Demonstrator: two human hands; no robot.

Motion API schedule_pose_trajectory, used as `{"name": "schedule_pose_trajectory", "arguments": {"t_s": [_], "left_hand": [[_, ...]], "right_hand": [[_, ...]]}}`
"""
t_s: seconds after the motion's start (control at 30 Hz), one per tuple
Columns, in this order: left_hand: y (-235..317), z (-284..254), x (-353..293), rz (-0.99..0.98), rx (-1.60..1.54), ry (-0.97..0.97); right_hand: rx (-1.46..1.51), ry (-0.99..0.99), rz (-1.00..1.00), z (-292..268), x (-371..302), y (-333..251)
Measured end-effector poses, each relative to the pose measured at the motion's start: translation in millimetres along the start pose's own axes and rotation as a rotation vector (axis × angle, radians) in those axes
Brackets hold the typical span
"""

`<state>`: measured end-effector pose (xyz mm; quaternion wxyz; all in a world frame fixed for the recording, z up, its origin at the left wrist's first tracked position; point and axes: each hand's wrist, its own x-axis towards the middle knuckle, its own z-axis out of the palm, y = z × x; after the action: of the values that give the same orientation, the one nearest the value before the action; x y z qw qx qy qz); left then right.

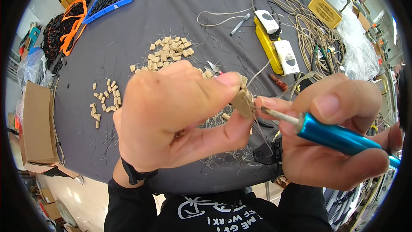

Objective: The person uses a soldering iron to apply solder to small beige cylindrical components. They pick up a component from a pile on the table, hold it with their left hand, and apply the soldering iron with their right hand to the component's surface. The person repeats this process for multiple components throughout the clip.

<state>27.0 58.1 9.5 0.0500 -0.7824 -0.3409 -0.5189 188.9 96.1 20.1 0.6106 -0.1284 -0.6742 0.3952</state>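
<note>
Close in front of me, my left hand [180, 107] is closed, pinching a small tan piece [244, 102] between thumb and finger. Thin wire ends [260, 74] stick out from it; its exact kind is unclear. My right hand [339, 129] grips a soldering iron [334, 135] with a shiny blue handle and a pale shaft. The iron's dark tip is right beside the tan piece; whether they touch I cannot tell. My right fingertips are also by the wires. Beyond my left hand lies a pile of small tan cylinders [165, 52] with fine wires.
More tan cylinders [115, 96] lie at left. Wire clippings [227, 157] litter the grey tabletop [141, 13]. A yellow power strip [268, 47], coiled cable [309, 30] and pen [239, 24] are at right. A blue tray [113, 6] and cardboard box [39, 122] stand left.
</note>
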Motion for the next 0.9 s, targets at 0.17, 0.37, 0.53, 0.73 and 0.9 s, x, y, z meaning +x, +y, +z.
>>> {"name": "schedule_pose_trajectory", "arguments": {"t_s": [0.17,0.37,0.53,0.73,0.9], "left_hand": [[1,0,-2,-0.008,0.066,0.006],[3,-1,-2,-0.014,0.057,0.003],[2,0,-4,-0.032,0.052,-0.004],[4,-1,-6,-0.055,0.062,-0.008],[5,-1,-8,-0.072,0.066,-0.011]], "right_hand": [[0.010,-0.002,0.004,0,-1,2],[0.010,-0.003,0.026,1,0,-1],[-0.011,0.015,0.095,-1,-2,-5],[0.026,-0.057,0.001,1,2,0],[0.022,-0.002,-0.014,-4,-4,3]]}}
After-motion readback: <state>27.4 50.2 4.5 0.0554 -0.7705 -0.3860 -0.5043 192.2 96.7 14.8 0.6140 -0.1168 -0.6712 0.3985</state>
